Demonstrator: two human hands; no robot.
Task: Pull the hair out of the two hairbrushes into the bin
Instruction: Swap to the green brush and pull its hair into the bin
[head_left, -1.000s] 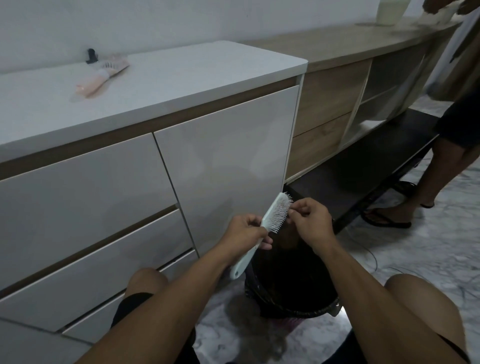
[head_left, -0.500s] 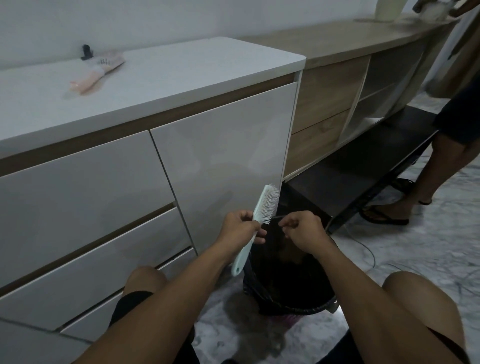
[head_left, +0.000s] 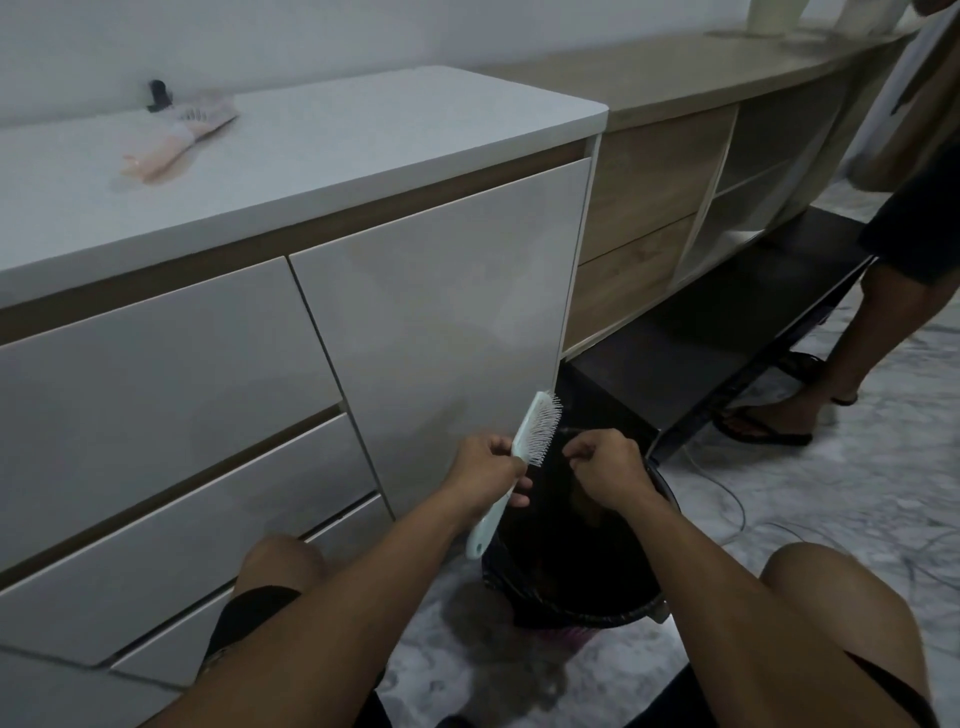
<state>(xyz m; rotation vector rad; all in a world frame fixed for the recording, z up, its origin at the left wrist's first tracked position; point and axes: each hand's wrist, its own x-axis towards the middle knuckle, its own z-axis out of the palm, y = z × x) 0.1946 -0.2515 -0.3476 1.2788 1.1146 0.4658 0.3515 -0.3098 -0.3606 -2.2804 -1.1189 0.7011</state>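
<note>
Two brushes, one mid-clean

Left hand (head_left: 485, 470) clasps the mint brush (head_left: 530, 441) above the bin (head_left: 631, 616). Right hand (head_left: 605, 467), fingers pinched on hair too fine to confirm, has drawn off toward 3 o'clock. Pink brush (head_left: 176, 137) waits on the counter (head_left: 363, 145) at 11 o'clock, apparently untouched.

We see bare forearms, sleeveless and unadorned, a left hand (head_left: 488, 470) and right hand (head_left: 605, 470) without rings, bare knees at five and seven o'clock, and black fabric shorts (head_left: 249, 618).
</note>
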